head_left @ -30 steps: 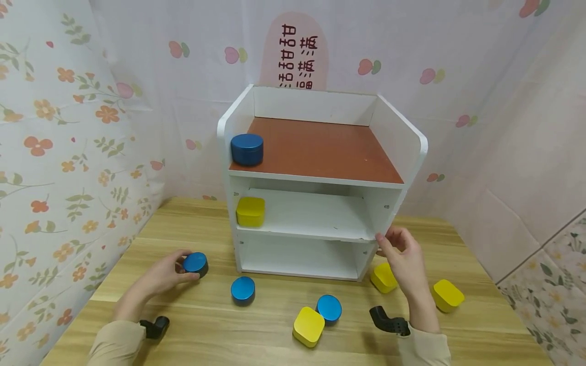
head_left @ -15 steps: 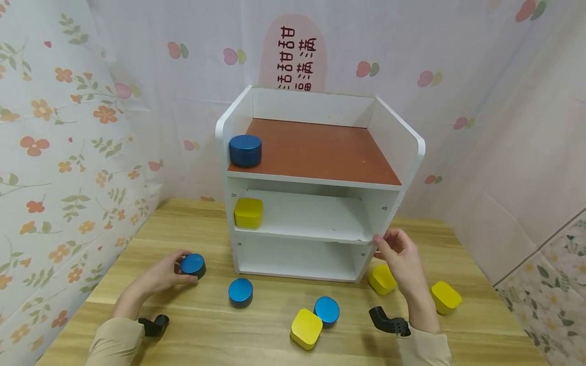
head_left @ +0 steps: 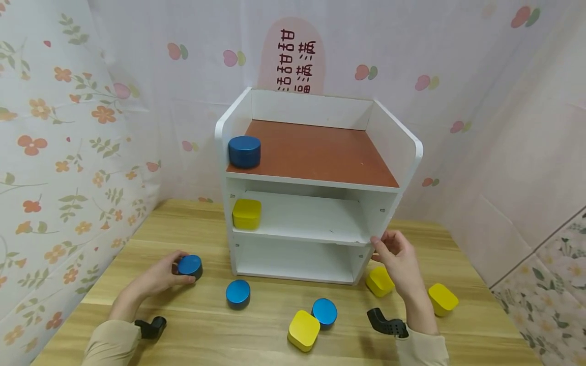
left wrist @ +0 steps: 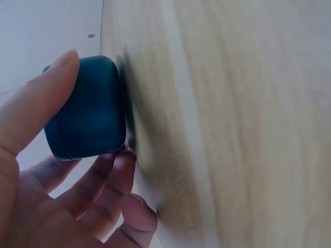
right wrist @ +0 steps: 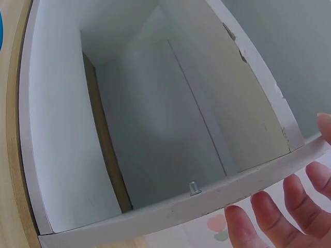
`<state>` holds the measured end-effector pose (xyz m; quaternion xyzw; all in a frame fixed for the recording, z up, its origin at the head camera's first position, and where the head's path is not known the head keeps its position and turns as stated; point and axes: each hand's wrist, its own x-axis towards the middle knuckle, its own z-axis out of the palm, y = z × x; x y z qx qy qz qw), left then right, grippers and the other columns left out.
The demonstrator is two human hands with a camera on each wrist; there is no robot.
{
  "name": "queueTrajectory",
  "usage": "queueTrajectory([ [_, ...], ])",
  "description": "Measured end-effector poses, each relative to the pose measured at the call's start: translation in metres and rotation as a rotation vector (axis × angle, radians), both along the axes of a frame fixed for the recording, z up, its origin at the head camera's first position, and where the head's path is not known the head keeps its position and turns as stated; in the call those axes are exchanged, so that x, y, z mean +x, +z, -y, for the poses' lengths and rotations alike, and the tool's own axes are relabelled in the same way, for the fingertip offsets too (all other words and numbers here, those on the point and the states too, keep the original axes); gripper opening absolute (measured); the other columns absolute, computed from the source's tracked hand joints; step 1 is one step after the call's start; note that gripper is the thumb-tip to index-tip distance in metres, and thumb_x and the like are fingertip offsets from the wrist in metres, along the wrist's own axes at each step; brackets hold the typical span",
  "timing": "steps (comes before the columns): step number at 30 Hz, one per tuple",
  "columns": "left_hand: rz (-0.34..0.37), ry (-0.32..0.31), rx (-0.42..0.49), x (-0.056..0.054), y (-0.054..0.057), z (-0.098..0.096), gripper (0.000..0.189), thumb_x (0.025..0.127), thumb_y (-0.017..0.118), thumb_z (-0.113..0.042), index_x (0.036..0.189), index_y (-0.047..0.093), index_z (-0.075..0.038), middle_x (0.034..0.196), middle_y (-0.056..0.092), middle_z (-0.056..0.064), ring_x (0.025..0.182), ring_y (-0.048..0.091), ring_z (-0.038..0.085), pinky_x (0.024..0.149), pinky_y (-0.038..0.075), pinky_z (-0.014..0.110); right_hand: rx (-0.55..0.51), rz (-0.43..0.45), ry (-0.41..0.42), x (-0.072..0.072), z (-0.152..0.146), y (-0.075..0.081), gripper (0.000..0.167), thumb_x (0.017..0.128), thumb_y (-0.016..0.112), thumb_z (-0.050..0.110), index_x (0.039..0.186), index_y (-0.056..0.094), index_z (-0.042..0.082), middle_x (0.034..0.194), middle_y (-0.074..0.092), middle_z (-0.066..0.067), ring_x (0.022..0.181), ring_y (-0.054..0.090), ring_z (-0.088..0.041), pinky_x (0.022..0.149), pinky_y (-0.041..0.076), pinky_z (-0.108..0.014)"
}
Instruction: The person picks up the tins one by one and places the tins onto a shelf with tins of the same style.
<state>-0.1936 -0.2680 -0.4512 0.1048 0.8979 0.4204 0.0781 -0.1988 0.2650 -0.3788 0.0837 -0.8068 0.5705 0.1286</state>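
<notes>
1. The blue tin [head_left: 189, 265] is at the left side of the counter [head_left: 229, 340], left of the white shelf unit [head_left: 394, 145] and apart from it.
2. It lies directly within the left hand [head_left: 157, 275]: the thumb [left wrist: 41, 101] presses one side and the fingers [left wrist: 95, 194] curl about the other, pinching it.
3. The left hand is plainly the nearer one. The right hand [head_left: 402, 262] is well apart, across the unit, its thumb at the front edge of the right side panel and its spread fingers against the outer face, gripping that panel.
4. From the left fingers, the unit's open front lies to the right; a loose blue tin [head_left: 238, 293] is on the counter to the right of the held one, a little closer to the person.
5. The held tin is round and squat, so it has no long axis from above. Its lid faces up, its base towards the counter; whether the base touches, I cannot tell.
</notes>
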Motion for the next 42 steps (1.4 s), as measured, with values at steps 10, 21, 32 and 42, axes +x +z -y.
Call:
queueTrajectory([
  [10, -0.013, 0.0, 0.015, 0.004, 0.004, 0.0, 0.068, 0.083, 0.08, -0.022, 0.131, 0.044, 0.011, 0.119, 0.057, 0.024, 0.099, 0.059, 0.032, 0.079, 0.049, 0.043, 0.003, 0.01, -0.004, 0.0, 0.001, -0.001, 0.034, 0.1, 0.059, 0.021, 0.118, 0.048, -0.005, 0.112, 0.052, -0.015, 0.098, 0.057, -0.017, 0.077, 0.056, -0.03],
  [21, -0.036, -0.007, -0.011, 0.008, 0.016, -0.009, 0.065, 0.084, 0.078, -0.027, 0.13, 0.048, 0.006, 0.118, 0.058, 0.018, 0.1, 0.058, 0.029, 0.082, 0.048, 0.046, 0.019, -0.03, -0.029, 0.001, 0.001, -0.001, 0.034, 0.1, 0.058, 0.023, 0.117, 0.048, -0.005, 0.109, 0.052, -0.013, 0.096, 0.057, -0.017, 0.077, 0.056, -0.029],
  [32, -0.124, 0.009, -0.069, 0.016, 0.038, -0.024, 0.067, 0.085, 0.075, -0.042, 0.132, 0.05, -0.001, 0.112, 0.061, 0.008, 0.103, 0.056, 0.026, 0.086, 0.045, 0.049, 0.028, -0.038, -0.032, -0.002, 0.002, -0.003, 0.035, 0.1, 0.059, 0.026, 0.116, 0.049, -0.003, 0.109, 0.052, -0.013, 0.096, 0.057, -0.017, 0.075, 0.055, -0.026],
  [42, -0.181, -0.021, -0.061, 0.028, 0.068, -0.039, 0.066, 0.085, 0.075, -0.042, 0.133, 0.053, -0.002, 0.114, 0.062, 0.006, 0.105, 0.055, 0.026, 0.082, 0.047, 0.044, 0.031, -0.03, -0.024, -0.002, 0.002, -0.003, 0.035, 0.1, 0.058, 0.026, 0.117, 0.048, -0.003, 0.109, 0.051, -0.012, 0.097, 0.056, -0.018, 0.077, 0.055, -0.028],
])
